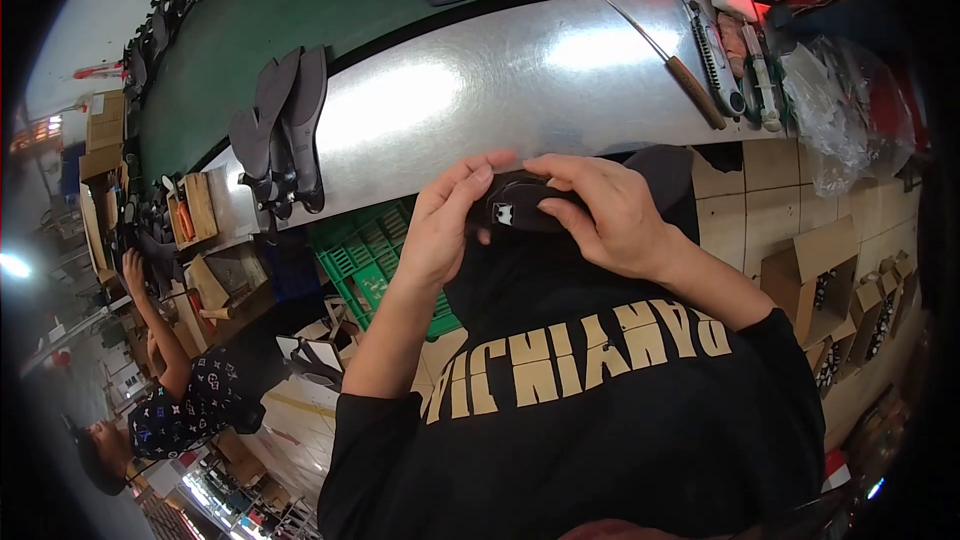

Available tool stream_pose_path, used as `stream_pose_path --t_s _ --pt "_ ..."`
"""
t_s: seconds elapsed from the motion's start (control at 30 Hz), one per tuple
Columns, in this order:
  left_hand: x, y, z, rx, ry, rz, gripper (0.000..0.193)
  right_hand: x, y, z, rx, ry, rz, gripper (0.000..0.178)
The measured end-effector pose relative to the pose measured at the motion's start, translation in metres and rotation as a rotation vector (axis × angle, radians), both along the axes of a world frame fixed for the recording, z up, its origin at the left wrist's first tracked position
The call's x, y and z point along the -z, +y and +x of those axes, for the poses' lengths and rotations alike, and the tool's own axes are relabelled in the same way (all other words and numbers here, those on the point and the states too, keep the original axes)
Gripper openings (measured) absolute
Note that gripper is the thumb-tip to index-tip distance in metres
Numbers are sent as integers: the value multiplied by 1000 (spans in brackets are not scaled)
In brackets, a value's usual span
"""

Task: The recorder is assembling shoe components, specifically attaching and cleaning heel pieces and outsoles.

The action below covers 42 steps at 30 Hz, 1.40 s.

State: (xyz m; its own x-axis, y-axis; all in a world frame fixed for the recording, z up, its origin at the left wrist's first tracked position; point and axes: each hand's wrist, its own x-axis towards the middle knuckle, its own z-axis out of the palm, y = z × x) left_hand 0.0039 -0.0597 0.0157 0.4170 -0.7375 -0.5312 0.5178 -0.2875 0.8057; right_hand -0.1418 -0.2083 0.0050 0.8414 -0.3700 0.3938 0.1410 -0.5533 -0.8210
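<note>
Close to my body, at the near edge of the metal bench, both my hands hold a dark sandal [530,219]. A small shiny ornament [503,213] shows on its strap between my hands. Its flat sole [662,173] reaches out to the right behind my right wrist. My left hand [447,215] grips the left end, with the thumb on top and the fingers mostly hidden underneath. My right hand [607,212] is closed over the middle, thumb and forefinger pressing on the strap.
Several finished-looking dark sandals [300,120] lie on the bench [420,90] at left. An awl [690,85], a utility knife [712,55] and a syringe [764,80] lie at right beside plastic bags [835,110]. Behind runs a green belt [230,50]. A green crate [365,260] stands below; a co-worker [190,390] is at left.
</note>
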Motion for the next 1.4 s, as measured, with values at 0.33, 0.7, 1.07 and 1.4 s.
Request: stream_pose_path --t_s 0.33,0.7,1.07,1.4 --pt "16 -4 -17 8 -44 -28 25 4 2 -2 -16 37 -7 20" --pt "7 -2 -18 170 -248 111 18 4 -2 -9 -36 222 194 15" --pt "-8 -2 -7 82 -5 68 15 -3 -26 11 -259 377 703 13" --pt "25 33 28 -601 37 -117 38 43 -104 13 622 111 -579 37"
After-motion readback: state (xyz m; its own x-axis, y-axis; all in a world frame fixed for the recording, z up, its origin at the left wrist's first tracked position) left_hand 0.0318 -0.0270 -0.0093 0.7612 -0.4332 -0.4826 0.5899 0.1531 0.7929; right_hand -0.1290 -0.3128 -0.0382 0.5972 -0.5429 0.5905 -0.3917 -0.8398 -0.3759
